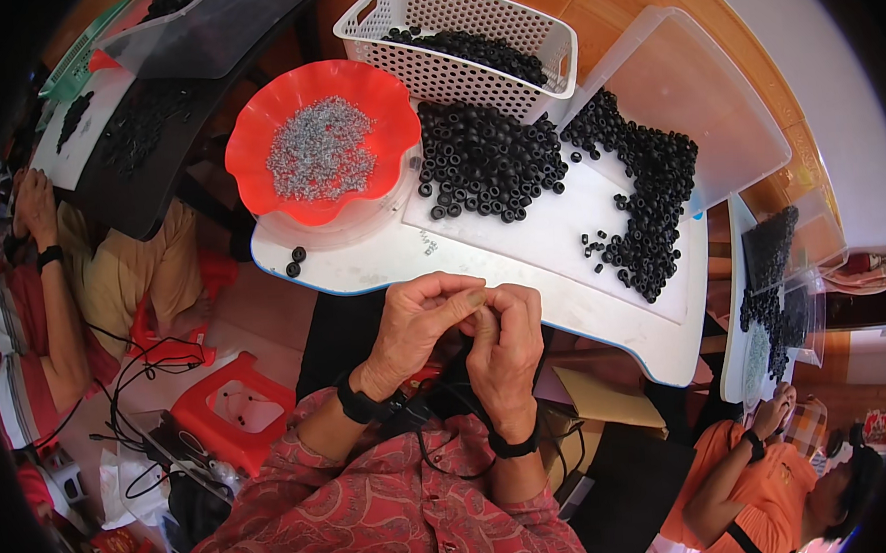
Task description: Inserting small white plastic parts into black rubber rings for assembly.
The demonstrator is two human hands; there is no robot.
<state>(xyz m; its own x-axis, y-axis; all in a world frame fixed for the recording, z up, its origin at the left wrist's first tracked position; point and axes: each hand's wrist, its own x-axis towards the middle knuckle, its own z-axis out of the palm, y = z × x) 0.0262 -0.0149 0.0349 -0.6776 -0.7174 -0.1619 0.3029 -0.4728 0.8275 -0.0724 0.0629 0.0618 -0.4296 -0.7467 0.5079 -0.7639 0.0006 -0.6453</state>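
Note:
At the near edge of the white table, my left hand [418, 326] and my right hand [507, 345] meet, thumbs and fingertips pinched together. Whatever they hold is hidden by the fingers. Beyond them lies a heap of black ring-shaped parts [492, 162], each with a hole through it. To its right spreads a second pile of smaller black parts [649, 196]. A red wavy-rimmed bowl [251, 151] at the left holds many tiny silvery metal pieces [321, 148].
Behind the heap stands a white perforated basket [371, 52] with more black parts. A clear plastic bin [714, 92] lies tipped beside the right pile. Two loose black rings [295, 262] sit near the left edge. A red stool [210, 409] stands left; people work at both sides.

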